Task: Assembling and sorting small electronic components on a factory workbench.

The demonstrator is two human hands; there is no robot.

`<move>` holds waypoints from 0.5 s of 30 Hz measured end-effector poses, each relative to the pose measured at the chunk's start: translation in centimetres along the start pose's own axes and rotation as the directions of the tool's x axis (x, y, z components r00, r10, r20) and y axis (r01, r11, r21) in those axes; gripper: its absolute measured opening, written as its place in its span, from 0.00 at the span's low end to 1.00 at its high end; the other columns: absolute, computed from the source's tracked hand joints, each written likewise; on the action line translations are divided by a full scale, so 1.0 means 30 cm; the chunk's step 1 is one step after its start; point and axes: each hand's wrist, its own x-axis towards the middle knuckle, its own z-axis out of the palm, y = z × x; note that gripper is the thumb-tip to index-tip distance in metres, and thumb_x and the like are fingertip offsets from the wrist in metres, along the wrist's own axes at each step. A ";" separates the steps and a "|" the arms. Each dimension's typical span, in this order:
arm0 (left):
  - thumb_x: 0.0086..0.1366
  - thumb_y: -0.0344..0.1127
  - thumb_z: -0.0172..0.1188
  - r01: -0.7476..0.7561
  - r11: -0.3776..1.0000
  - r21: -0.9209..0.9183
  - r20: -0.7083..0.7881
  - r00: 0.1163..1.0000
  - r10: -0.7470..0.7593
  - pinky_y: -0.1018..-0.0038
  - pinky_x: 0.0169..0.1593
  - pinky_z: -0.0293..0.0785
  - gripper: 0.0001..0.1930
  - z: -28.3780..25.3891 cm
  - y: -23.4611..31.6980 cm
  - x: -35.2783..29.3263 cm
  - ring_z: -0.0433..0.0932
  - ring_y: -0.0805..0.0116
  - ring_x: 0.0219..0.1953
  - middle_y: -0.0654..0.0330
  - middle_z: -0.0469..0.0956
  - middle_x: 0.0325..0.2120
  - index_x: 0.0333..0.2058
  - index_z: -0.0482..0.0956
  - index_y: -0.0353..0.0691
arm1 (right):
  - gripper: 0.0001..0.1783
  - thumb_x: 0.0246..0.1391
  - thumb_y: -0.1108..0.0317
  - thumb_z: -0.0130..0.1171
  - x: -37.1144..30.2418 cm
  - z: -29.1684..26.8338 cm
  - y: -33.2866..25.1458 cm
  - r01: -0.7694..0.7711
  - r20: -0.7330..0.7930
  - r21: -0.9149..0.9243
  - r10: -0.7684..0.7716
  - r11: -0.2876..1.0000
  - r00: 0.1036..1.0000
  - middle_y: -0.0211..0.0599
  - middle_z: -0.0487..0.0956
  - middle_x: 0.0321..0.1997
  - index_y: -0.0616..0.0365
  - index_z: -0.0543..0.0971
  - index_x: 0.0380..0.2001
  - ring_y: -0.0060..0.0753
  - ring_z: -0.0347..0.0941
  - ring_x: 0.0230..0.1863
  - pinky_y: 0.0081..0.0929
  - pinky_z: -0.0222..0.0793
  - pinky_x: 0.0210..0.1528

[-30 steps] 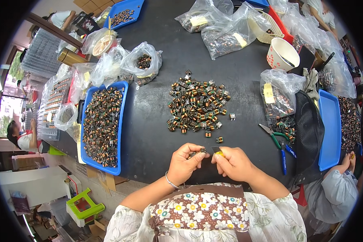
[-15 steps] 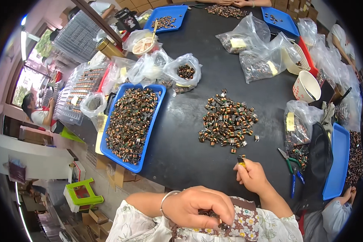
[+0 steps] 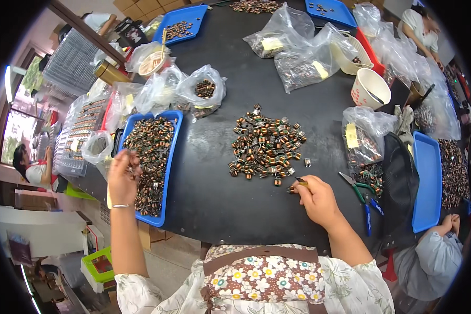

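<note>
My left hand (image 3: pixel 122 171) is over the left side of a blue tray (image 3: pixel 163 205) heaped with small copper-wound coil components (image 3: pixel 150 149). Its fingers are smeared by motion, so what they hold, if anything, does not show. My right hand (image 3: pixel 318 200) is closed around a small black-and-yellow tool (image 3: pixel 301 181), mostly covered by the fingers. One coil component (image 3: pixel 291 189) shows right at those fingertips. Just beyond the right hand lies a loose pile of similar coils (image 3: pixel 267 141), with a few strays at its near edge.
Clear plastic bags of parts (image 3: pixel 201 94) stand behind the tray. At right are a bag with a yellow label (image 3: pixel 362 138), green-handled pliers (image 3: pixel 358 193), a blue-handled tool (image 3: pixel 368 220), a white cup (image 3: pixel 369 90) and another blue tray (image 3: pixel 427 178). Other people sit around the table.
My left hand has gone from in front of my body to the blue tray at left. My right hand stays near the pile with the tool. The whole view has shifted.
</note>
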 end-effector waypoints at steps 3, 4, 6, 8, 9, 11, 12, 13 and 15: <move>0.61 0.31 0.51 -0.156 0.934 0.321 -0.029 0.984 0.174 0.81 0.37 0.67 0.14 0.022 0.023 0.039 0.70 0.79 0.35 0.62 0.72 0.39 0.46 0.69 0.36 | 0.05 0.46 0.76 0.55 0.005 0.007 0.005 0.155 -0.094 -0.157 -0.170 0.975 0.981 0.38 0.74 0.30 0.64 0.73 0.30 0.31 0.73 0.24 0.22 0.68 0.28; 0.60 0.30 0.51 -0.189 0.818 0.544 0.003 0.975 0.223 0.81 0.39 0.67 0.15 0.024 0.023 0.046 0.70 0.79 0.36 0.63 0.71 0.40 0.47 0.69 0.35 | 0.05 0.46 0.76 0.55 0.004 0.010 0.000 0.154 -0.094 -0.158 -0.170 0.975 0.981 0.38 0.74 0.30 0.64 0.73 0.30 0.31 0.73 0.24 0.22 0.68 0.28; 0.59 0.27 0.52 -0.326 0.740 0.588 0.134 0.942 0.309 0.79 0.48 0.64 0.17 0.049 -0.037 0.043 0.68 0.75 0.45 0.62 0.71 0.44 0.48 0.68 0.33 | 0.09 0.41 0.75 0.59 0.004 0.013 -0.014 0.080 -0.014 -0.176 -0.084 0.981 0.996 0.38 0.73 0.32 0.61 0.74 0.30 0.36 0.73 0.27 0.26 0.69 0.30; 0.57 0.26 0.54 -0.387 0.712 0.586 0.289 0.921 0.263 0.77 0.49 0.64 0.16 0.192 -0.110 -0.020 0.70 0.71 0.45 0.59 0.71 0.45 0.46 0.70 0.34 | 0.09 0.41 0.74 0.60 -0.001 0.012 -0.018 0.076 -0.005 -0.230 -0.080 0.970 0.997 0.38 0.74 0.32 0.60 0.74 0.29 0.37 0.74 0.28 0.27 0.69 0.31; 0.54 0.26 0.56 -0.424 0.663 0.617 0.370 0.900 0.232 0.73 0.51 0.66 0.15 0.234 -0.148 -0.046 0.71 0.66 0.47 0.54 0.72 0.45 0.43 0.72 0.35 | 0.09 0.40 0.74 0.61 -0.002 0.010 -0.023 0.088 0.010 -0.278 -0.088 0.957 0.996 0.37 0.74 0.33 0.59 0.74 0.29 0.38 0.74 0.29 0.29 0.69 0.32; 0.52 0.26 0.58 -0.499 0.573 0.650 0.498 0.849 0.175 0.72 0.47 0.69 0.15 0.339 -0.205 -0.121 0.73 0.62 0.44 0.51 0.73 0.42 0.41 0.74 0.36 | 0.10 0.40 0.73 0.61 -0.003 0.003 -0.025 0.048 0.046 -0.289 -0.036 0.956 0.998 0.37 0.74 0.33 0.58 0.74 0.29 0.38 0.74 0.30 0.29 0.69 0.32; 0.51 0.28 0.60 -0.505 0.538 0.675 0.515 0.845 0.146 0.71 0.43 0.70 0.15 0.389 -0.233 -0.143 0.74 0.61 0.40 0.52 0.74 0.38 0.40 0.74 0.36 | 0.10 0.39 0.72 0.62 -0.003 0.000 -0.025 0.002 0.074 -0.308 0.021 0.951 0.997 0.37 0.74 0.32 0.57 0.75 0.30 0.39 0.73 0.31 0.30 0.69 0.33; 0.49 0.30 0.62 -0.510 0.501 0.699 0.530 0.840 0.117 0.71 0.39 0.72 0.16 0.427 -0.255 -0.162 0.75 0.61 0.36 0.53 0.75 0.33 0.39 0.74 0.35 | 0.10 0.39 0.72 0.62 -0.002 -0.002 -0.026 0.000 0.074 -0.307 0.024 0.952 0.997 0.37 0.74 0.32 0.57 0.75 0.30 0.39 0.73 0.31 0.30 0.69 0.33; 0.47 0.31 0.65 -0.564 0.353 0.747 0.548 0.822 0.154 0.75 0.29 0.70 0.17 0.468 -0.305 -0.181 0.72 0.68 0.25 0.58 0.72 0.26 0.37 0.74 0.35 | 0.13 0.39 0.74 0.62 0.000 -0.006 -0.024 -0.026 0.119 -0.317 0.067 0.948 0.991 0.37 0.74 0.31 0.58 0.75 0.32 0.33 0.73 0.29 0.26 0.69 0.32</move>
